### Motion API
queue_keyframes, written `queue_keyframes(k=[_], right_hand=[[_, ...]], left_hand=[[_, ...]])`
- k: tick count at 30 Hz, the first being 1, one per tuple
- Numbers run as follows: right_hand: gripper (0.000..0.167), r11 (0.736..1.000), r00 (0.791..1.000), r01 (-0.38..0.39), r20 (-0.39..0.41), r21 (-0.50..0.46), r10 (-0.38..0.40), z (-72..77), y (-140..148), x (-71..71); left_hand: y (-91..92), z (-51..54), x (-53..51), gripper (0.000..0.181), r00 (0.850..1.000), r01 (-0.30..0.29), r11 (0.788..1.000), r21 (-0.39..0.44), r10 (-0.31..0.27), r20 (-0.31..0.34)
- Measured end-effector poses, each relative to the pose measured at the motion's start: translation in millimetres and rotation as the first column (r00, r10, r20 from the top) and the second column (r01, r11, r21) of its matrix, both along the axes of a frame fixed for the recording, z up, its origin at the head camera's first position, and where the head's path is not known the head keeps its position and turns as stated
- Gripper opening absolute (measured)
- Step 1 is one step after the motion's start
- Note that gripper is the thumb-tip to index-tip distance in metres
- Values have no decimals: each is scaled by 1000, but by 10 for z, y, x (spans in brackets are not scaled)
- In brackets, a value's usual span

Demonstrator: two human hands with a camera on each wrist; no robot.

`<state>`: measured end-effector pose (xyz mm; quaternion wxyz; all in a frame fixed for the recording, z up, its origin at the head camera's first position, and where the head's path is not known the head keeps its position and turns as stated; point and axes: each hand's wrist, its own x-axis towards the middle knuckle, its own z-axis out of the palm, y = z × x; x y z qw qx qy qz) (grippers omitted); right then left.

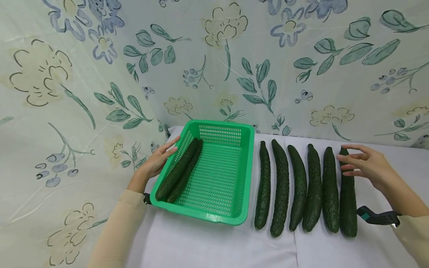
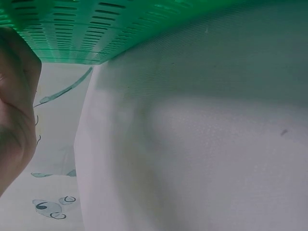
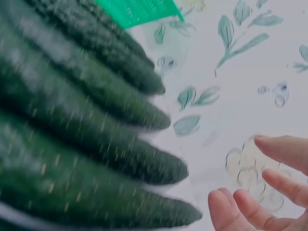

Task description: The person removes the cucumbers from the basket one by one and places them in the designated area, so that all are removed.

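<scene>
A green plastic basket (image 1: 214, 175) stands on the white cloth, with two dark green cucumbers (image 1: 177, 171) lying side by side along its left wall. My left hand (image 1: 157, 160) is at the basket's left side, fingers extended by the rim; the left wrist view shows the hand (image 2: 17, 106) beside the slotted wall. To the right of the basket, several cucumbers lie in a row, roughly parallel. Over the top end of the rightmost cucumber (image 1: 348, 208) my right hand (image 1: 370, 163) hovers with fingers spread apart. In the right wrist view its fingers (image 3: 224, 207) hold nothing.
A floral-print cloth (image 1: 207, 63) forms a backdrop behind and left of the work area. White cloth (image 1: 214, 245) covers the table, with a crease near the cucumber row. Dark straps (image 1: 378, 217) circle both wrists over beige sleeves.
</scene>
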<state>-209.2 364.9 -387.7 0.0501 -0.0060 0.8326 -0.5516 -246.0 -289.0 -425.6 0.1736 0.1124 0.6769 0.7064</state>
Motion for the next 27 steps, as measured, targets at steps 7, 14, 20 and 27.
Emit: queue_keyframes(k=[7,14,20,27], right_hand=[[31,998,997,-61,-45,-26,60,170,-277,-46],[26,989,991,-126,-49,-72,123,331,-578,-126],[27,983,987,-157,-52,-100,152,469,-864,-183],[33,946,976,-215,-36,-242,213,609,-1247,-224]], left_hand=[[6,-4,3,53,1000,-8,1000,-12,8,-5],[11,-9,-7,53,1000,-8,1000,-22,8,-16],[7,-22,-16,53,1000,-10,1000,-24,9,-23],[-8,-28,-7,53,1000,-3,1000,-26,2,-30]])
